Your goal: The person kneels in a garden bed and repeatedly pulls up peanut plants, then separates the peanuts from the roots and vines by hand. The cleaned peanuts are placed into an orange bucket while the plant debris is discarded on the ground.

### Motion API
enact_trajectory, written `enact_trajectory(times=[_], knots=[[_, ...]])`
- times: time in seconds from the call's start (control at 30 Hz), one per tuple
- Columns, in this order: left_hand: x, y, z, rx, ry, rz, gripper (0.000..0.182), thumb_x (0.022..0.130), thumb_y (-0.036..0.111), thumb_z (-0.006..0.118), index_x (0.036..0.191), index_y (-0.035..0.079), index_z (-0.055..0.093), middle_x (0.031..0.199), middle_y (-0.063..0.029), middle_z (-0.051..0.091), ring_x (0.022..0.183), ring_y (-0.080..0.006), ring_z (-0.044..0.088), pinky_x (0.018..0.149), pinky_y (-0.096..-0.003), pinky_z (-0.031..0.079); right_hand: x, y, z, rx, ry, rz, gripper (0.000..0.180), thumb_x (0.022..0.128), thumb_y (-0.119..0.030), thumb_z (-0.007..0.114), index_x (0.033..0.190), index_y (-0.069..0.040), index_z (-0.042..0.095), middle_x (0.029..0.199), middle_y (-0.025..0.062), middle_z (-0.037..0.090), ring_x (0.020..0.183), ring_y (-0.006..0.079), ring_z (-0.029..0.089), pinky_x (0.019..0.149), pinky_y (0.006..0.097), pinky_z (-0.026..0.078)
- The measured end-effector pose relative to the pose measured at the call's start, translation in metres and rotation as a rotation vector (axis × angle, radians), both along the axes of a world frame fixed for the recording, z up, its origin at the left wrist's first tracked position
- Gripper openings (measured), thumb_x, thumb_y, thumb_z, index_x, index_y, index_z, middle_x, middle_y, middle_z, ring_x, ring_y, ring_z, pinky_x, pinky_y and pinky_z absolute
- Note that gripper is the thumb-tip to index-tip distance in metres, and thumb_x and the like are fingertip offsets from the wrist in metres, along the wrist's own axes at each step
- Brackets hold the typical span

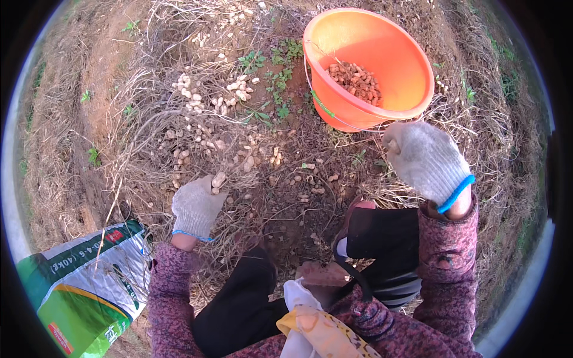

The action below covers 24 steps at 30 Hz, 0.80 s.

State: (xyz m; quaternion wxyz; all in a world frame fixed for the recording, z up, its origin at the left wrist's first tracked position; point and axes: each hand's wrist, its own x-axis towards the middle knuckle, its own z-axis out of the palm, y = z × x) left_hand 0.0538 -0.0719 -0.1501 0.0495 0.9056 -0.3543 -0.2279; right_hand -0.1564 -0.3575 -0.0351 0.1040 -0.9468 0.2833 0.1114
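My left hand (197,206), in a grey knit glove with a blue cuff, is low over the soil. A pale peanut pod (218,180) shows at its thumb and fingertips. My right hand (423,156), gloved the same way, is curled just below the near rim of an orange plastic bucket (329,96). Its fingers are mostly turned from view, and I cannot tell whether anything is inside them. Soil-covered peanuts (356,83) lie in the bottom of the tilted bucket. Pale peanuts (239,87) are heaped on dry plant stems ahead, and other pods are scattered between my hands.
A green and white woven fertilizer sack (96,286) bearing print lies at the lower left. Dried peanut vines (147,85) cover much of the ground, with small green weeds (280,67) left of the bucket. The bucket's wire handle has a green grip (323,104). My legs are bent below.
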Motion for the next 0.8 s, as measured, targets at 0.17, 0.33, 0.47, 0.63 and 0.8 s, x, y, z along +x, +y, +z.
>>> enact_trajectory(times=[0.17, 0.33, 0.47, 0.63, 0.8], knots=[[-0.002, 0.013, -0.011, -0.036, 0.125, 0.025, 0.036, 0.078, 0.042, 0.079, 0.099, 0.014, 0.073, 0.083, -0.0151, 0.071, 0.079, -0.0377, 0.069, 0.069, -0.0478, 0.054, 0.021, -0.065, -0.053, -0.051, -0.622, -0.226, 0.054, 0.084, -0.023, 0.075, 0.132, -0.004, 0.058, 0.123, 0.0213, 0.06, 0.1, 0.0364, 0.066, 0.088, 0.044, 0.054], [-0.024, -0.003, -0.006, -0.143, 0.127, -0.051, 0.035, 0.068, 0.035, 0.084, 0.093, 0.011, 0.072, 0.079, -0.0149, 0.068, 0.077, -0.0366, 0.068, 0.067, -0.046, 0.054, 0.031, -0.017, -0.058, -0.09, -0.64, -0.044, 0.043, 0.086, -0.022, 0.075, 0.122, -0.002, 0.064, 0.119, 0.0212, 0.066, 0.109, 0.0393, 0.064, 0.096, 0.0452, 0.051], [-0.037, -0.009, 0.003, -0.235, 0.066, -0.046, 0.041, 0.064, 0.031, 0.086, 0.094, 0.008, 0.07, 0.081, -0.0149, 0.069, 0.078, -0.0371, 0.068, 0.068, -0.0475, 0.054, 0.036, 0.056, -0.06, 0.805, -0.348, -0.253, 0.046, 0.087, -0.041, 0.076, 0.102, 0.002, 0.071, 0.088, 0.0215, 0.071, 0.089, 0.0327, 0.071, 0.079, 0.0423, 0.053], [-0.048, -0.004, 0.009, -0.193, 0.033, -0.175, 0.042, 0.07, 0.033, 0.082, 0.106, 0.014, 0.071, 0.083, -0.0142, 0.07, 0.079, -0.036, 0.07, 0.068, -0.0465, 0.055, 0.038, 0.081, -0.071, 1.108, -0.207, -0.24, 0.042, 0.082, -0.043, 0.079, 0.09, -0.001, 0.075, 0.08, 0.0195, 0.07, 0.08, 0.0311, 0.072, 0.073, 0.0426, 0.054], [-0.047, 0.006, -0.004, -0.465, 0.027, -0.156, 0.05, 0.065, 0.033, 0.089, 0.104, 0.008, 0.071, 0.083, -0.0111, 0.07, 0.076, -0.0316, 0.069, 0.065, -0.0427, 0.054, 0.033, 0.084, -0.064, 1.581, -0.202, -0.493, 0.031, 0.093, -0.03, 0.073, 0.101, 0.0, 0.074, 0.081, 0.0144, 0.073, 0.078, 0.0241, 0.073, 0.073, 0.0352, 0.059]])
